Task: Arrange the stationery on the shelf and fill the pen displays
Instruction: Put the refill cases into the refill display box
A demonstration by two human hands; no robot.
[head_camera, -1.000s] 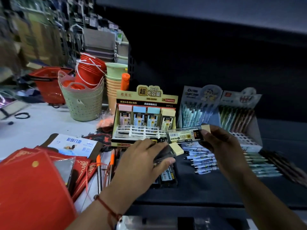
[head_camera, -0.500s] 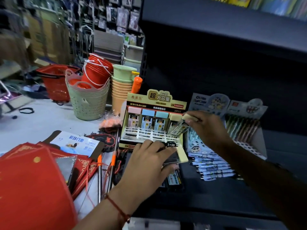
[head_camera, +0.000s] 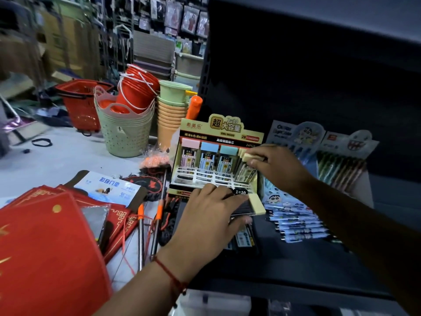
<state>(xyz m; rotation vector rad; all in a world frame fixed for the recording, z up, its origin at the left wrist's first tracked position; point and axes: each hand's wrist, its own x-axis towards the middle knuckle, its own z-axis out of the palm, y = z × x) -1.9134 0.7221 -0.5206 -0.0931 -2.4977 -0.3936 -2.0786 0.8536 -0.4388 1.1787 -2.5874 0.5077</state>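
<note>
While right grip (head_camera: 271,165) pinches yellow-capped lead case (head_camera: 247,169) into display box (head_camera: 218,160) | left grip (head_camera: 209,215) clasps another case (head_camera: 248,205)

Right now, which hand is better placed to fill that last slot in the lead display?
Right. The right hand already pinches a yellow-capped case at the display box's rightmost slot. The left hand holds a second case in front of the box.

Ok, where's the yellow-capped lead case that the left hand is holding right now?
In the head view, the yellow-capped lead case lies flat under the left hand, just in front of the gold lead display box, left of the loose blue cartoon pens.
</note>
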